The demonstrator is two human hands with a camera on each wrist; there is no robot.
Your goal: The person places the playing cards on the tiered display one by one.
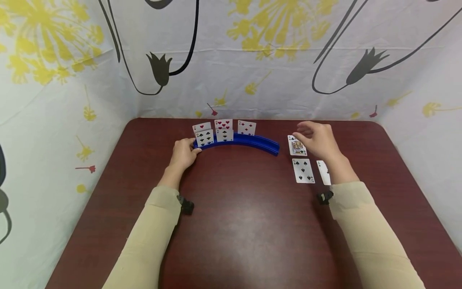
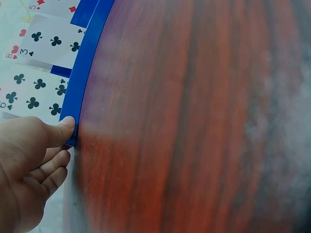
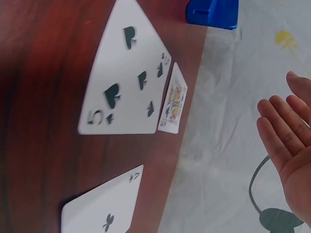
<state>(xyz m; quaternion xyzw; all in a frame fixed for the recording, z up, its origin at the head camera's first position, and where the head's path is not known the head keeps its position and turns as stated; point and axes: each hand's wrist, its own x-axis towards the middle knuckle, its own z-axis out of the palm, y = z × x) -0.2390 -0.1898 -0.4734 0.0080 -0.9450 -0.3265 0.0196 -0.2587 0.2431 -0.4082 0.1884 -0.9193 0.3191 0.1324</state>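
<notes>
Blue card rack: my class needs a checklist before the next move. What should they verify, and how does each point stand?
1. Left grip holds the blue card rack at its end: ok, thumb and fingers pinch it.
2. Right grip free of cards: ok.
3. Five of spades face up and uncovered: ok.
4. Card by the right forearm fully visible from the head view: not ok, the ace is partly hidden.
5. Racked cards clear of one another: not ok, the three of clubs covers part of a hearts card.
6. Ace's suit readable: cannot tell.
</notes>
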